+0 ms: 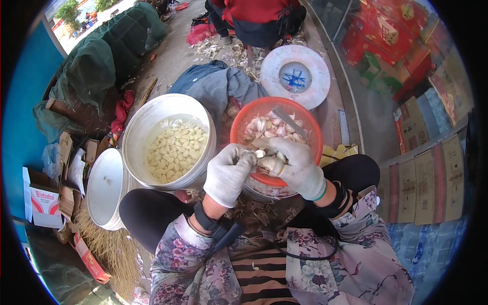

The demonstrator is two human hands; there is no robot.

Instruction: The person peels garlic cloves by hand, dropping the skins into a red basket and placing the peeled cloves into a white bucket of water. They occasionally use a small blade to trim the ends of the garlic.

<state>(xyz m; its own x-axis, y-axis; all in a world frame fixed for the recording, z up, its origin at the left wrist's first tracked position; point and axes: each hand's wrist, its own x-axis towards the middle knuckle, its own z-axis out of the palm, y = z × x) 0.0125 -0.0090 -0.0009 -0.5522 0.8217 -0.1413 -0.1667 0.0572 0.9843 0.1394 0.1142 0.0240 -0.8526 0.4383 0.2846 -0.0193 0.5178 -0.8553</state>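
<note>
Now pinching garlic clove point(268, 162) above near rim of orange basket point(311, 127), my left hand point(229, 175) and right hand point(299, 168) both curling closed on it. Judging it light, firm, skin papery and slippery; gripping by ends.

- A bucket point(146, 121) is set on the floor, just left of a basket point(314, 129).
- Peeled cloves point(175, 147) are held in the bucket.
- A knife point(290, 122) is laid on the cloves in the basket.
- A lid point(104, 185) is propped left of the bucket.
- A round disc point(317, 76) is laid behind the basket.
- The left hand point(229, 173) and right hand point(295, 165) are held together over the basket's near rim, with a garlic clove point(265, 162) between them.
</note>
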